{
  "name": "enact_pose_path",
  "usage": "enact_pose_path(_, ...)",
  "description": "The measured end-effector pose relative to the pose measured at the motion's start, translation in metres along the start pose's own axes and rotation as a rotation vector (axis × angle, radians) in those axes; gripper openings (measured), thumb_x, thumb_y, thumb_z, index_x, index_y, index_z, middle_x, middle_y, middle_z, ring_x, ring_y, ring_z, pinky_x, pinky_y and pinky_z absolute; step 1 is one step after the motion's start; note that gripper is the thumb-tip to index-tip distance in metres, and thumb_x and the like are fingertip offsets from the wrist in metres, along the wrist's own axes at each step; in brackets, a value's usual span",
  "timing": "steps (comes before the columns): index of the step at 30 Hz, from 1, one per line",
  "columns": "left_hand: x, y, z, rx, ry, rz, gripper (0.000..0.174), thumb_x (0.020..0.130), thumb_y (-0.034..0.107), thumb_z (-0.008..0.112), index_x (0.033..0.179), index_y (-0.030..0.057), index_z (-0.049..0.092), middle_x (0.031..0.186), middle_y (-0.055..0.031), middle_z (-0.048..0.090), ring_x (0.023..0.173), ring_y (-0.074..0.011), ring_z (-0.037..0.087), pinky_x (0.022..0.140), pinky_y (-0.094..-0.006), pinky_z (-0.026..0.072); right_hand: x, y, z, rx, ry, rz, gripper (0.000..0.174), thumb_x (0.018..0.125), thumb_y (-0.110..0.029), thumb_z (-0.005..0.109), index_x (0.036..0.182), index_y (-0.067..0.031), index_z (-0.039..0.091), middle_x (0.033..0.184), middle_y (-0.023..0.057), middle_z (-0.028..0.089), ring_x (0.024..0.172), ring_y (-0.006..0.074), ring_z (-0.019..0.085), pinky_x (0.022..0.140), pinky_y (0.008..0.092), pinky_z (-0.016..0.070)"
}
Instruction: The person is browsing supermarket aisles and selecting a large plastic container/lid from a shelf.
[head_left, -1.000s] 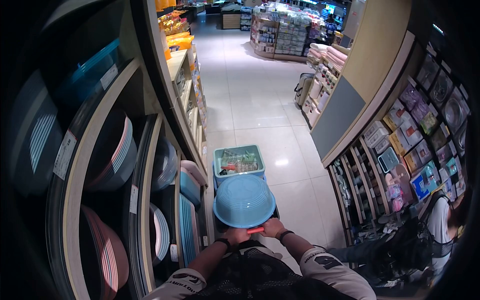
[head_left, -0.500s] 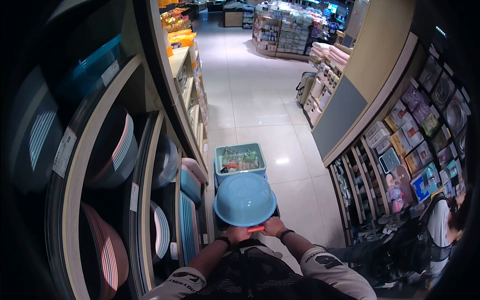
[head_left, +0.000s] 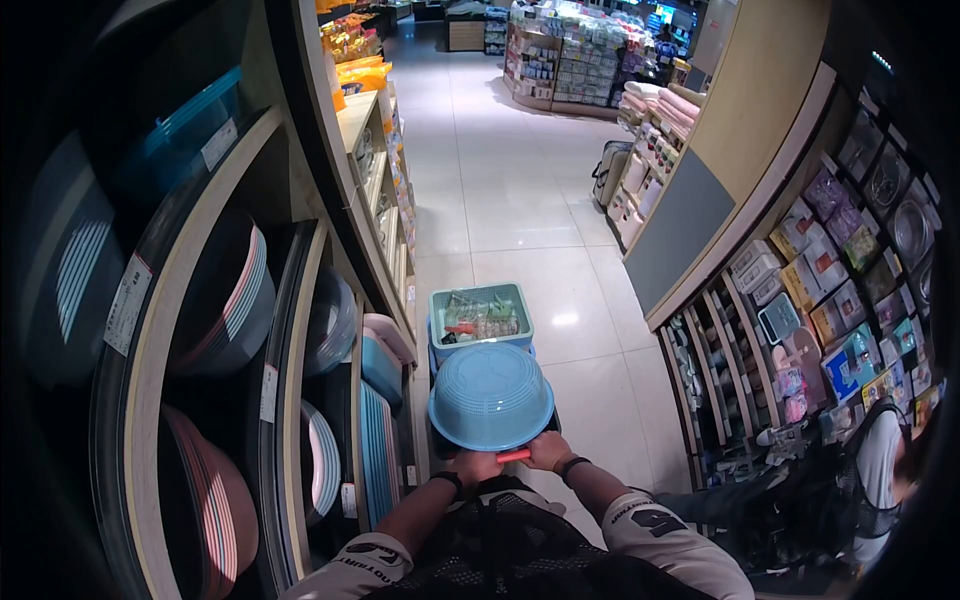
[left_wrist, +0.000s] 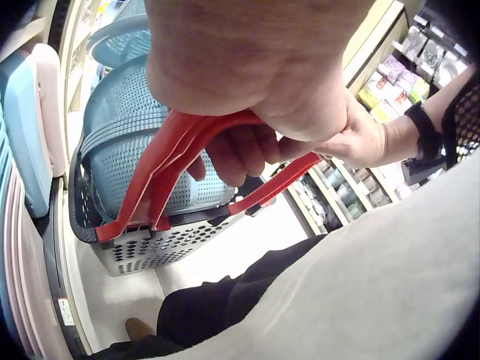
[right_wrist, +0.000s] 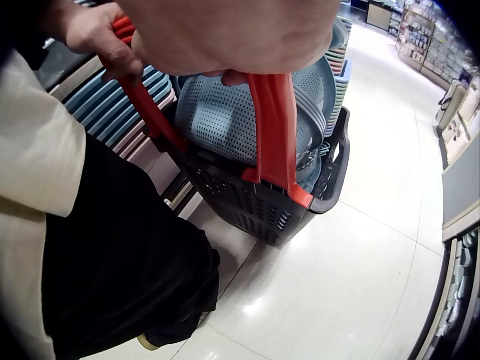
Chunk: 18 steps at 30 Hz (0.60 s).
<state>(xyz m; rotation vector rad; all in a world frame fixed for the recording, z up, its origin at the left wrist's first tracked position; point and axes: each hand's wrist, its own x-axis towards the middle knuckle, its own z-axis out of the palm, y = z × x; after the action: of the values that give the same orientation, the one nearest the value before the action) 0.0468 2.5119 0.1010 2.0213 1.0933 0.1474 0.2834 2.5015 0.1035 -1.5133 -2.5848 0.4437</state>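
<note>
Both hands grip the red handles (left_wrist: 154, 169) of a dark perforated shopping basket (right_wrist: 225, 187). In the head view my left hand (head_left: 474, 466) is at the left of the red grip (head_left: 514, 455) and my right hand (head_left: 547, 451) at its right. Blue perforated basins (right_wrist: 217, 112) stand stacked on their sides inside the basket. From above, a round blue basin (head_left: 491, 397) covers most of it, and beyond that a pale green bin (head_left: 482, 316) holds packaged items. In the left wrist view, fingers curl under the handle.
Shelves with basins (head_left: 220, 290) run close along the left. On the right are a display of packaged goods (head_left: 800, 290) and a crouching or seated person (head_left: 875, 470), partly cut off. A tiled aisle (head_left: 500, 190) leads to a stocked island (head_left: 565, 65), with a suitcase (head_left: 611, 173) beside the right shelf.
The hands keep their hold on the handles, and the basket looks nearly unchanged. At the lower right, the other person's head and upper body have shifted slightly.
</note>
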Motion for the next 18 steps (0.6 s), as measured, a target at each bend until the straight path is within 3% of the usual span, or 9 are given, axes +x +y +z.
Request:
enact_pose_path(9,0.000,0.001,0.000,0.010,-0.015,-0.012,0.047,0.084,0.018,0.065,0.131,0.0119,0.063,0.118,-0.0196,0.069,0.108,-0.0362,0.067,0.096,-0.0444,0.0515,0.000,-0.001,-0.002,0.026,-0.013,0.008,0.035,0.083,-0.048,0.068,0.080,-0.0140,0.074,0.074,0.0146,0.071,0.067,0.0365,0.070,0.062,0.0480,0.0580)
enact_pose_path(11,-0.002,0.004,-0.002,-0.031,0.070,0.020,0.032,0.081,0.019,0.065,0.107,0.0013,0.070,0.102,-0.0258,0.071,0.099,-0.0423,0.068,0.089,-0.0487,0.0529,0.000,0.000,-0.001,0.029,-0.006,0.003,0.035,0.083,-0.048,0.068,0.080,-0.0141,0.075,0.074,0.0145,0.071,0.067,0.0365,0.070,0.062,0.0479,0.0581)
enact_pose_path(18,-0.002,0.004,-0.002,-0.046,0.098,0.059,0.031,0.080,0.019,0.066,0.104,0.0005,0.070,0.101,-0.0265,0.070,0.097,-0.0426,0.068,0.087,-0.0492,0.0528,0.000,0.000,-0.002,0.025,-0.028,0.014,0.033,0.083,-0.047,0.069,0.081,-0.0144,0.075,0.073,0.0148,0.071,0.068,0.0368,0.071,0.063,0.0477,0.0585)
